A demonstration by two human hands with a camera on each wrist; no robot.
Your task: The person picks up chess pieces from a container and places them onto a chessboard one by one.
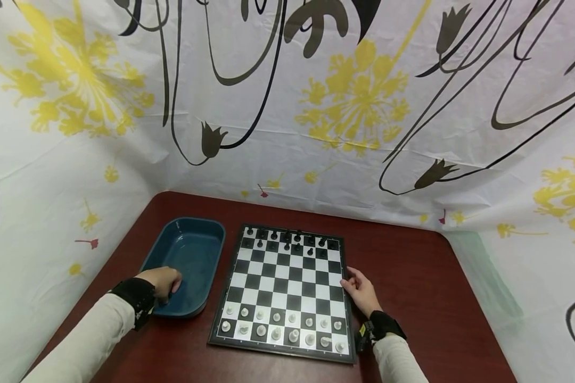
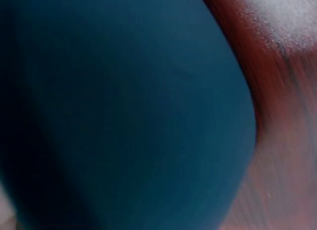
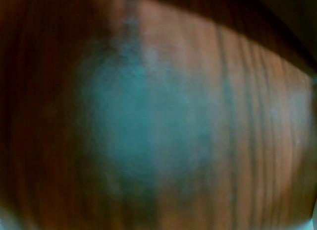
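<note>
Left hand (image 1: 163, 283) sits in the near end of the tray (image 1: 206, 234); the chessboard (image 1: 287, 276) lies just right of it, on the table (image 1: 412, 276). Right hand (image 1: 361, 291) rests at the board's right edge. One set of pieces (image 1: 289, 242) stands on the rows beyond both hands, the other set (image 1: 282, 327) on the near rows between them.

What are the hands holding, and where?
The left hand grips the blue tray by its near rim. The right hand only rests against the chessboard's right edge, holding nothing.

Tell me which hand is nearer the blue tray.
Left. The left hand rests over the near rim of the blue tray; the right hand lies beyond the chessboard, at its right edge.
</note>
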